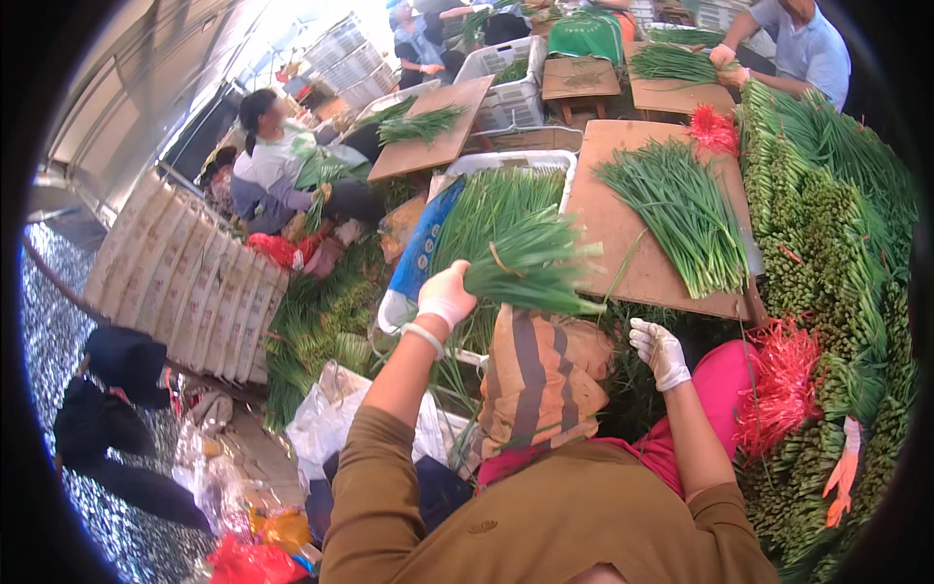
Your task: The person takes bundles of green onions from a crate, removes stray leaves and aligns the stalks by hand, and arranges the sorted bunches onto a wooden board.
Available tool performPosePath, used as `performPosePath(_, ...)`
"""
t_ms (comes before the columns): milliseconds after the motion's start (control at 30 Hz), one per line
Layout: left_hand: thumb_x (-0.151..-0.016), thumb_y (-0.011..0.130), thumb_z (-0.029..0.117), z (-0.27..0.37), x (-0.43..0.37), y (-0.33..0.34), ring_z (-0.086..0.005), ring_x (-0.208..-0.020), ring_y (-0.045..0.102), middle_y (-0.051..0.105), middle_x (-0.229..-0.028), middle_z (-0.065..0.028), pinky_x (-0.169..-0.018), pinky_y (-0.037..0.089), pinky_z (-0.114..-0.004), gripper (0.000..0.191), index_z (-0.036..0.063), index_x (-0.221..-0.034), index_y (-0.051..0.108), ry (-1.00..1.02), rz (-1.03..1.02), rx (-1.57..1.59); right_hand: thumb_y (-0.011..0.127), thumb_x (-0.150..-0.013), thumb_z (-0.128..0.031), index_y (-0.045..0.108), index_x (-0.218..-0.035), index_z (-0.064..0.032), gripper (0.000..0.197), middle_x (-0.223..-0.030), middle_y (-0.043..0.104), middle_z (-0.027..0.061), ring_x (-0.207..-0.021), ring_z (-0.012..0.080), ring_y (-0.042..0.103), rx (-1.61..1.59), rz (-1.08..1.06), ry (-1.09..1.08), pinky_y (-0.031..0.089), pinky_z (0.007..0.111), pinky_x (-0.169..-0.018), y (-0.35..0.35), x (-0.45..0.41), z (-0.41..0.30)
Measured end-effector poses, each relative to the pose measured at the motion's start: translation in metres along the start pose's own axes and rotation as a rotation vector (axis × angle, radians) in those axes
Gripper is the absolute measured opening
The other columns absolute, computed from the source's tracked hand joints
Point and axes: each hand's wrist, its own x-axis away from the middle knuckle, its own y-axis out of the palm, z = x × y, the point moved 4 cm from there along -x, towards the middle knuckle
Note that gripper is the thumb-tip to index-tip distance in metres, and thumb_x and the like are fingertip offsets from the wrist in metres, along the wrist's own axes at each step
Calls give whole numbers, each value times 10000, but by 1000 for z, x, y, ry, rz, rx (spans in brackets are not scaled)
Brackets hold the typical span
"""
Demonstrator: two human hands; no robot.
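My left hand [445, 293], in a pale glove, grips a bunch of long green leaves that look like garlic chives [533, 266]. A thin tie circles the bunch near my fingers, and its far ends are blurred. Beneath and beyond it, more chives fill a white plastic crate [568, 166]. Over my lap, my right hand [660, 354] wears a whitish glove and holds nothing visible; its fingers are loosely bent. Ahead of that hand, a loose pile of chives [682, 212] lies on a wooden board [595, 157]. An orange-brown striped cloth [540, 376] covers something between my arms.
Stacked tied bunches [810, 241] rise at my right, beside red plastic strands [781, 387] and an orange-fingered glove [845, 471]. A white crate [190, 274] stands tipped at left. Plastic bags [255, 558] lie lower left. Several co-workers sit ahead, one person [795, 51] handling chives.
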Motion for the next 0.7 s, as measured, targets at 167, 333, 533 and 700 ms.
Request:
performPosePath(167,-740,665,194,23,37,-22,-348,-893,640,659,-972,-165,-779,506,-431,423,141,-1146,562,-28,154,6,499,-951,-196,686,-1063,-37,269,-810,654,20,-681,70,552,387,25,-613,437,218,-601,49,50,-76)
performPosePath(333,-702,680,124,51,51,-27,-344,-825,650,650,-984,-135,-717,521,-433,450,146,-1132,549,141,239,-68,584,-867,-180,696,-908,-61,169,-819,666,141,-723,276,643,946,21,-1050,498,356,-655,157,97,-143)
performPosePath(533,-760,620,158,71,87,4,-316,-719,645,630,-856,-101,-631,516,-428,369,156,-1123,550,226,174,-201,645,-817,-340,650,-747,-54,294,-773,656,136,-725,328,635,1311,-28,-921,492,415,-647,205,81,-120)
performPosePath(700,-738,640,127,57,88,4,-313,-677,631,618,-807,-105,-590,501,-422,540,149,-1258,500,361,130,-305,656,-789,-325,644,-757,-44,283,-786,646,160,-747,314,634,1104,-226,-779,487,405,-682,206,47,-71)
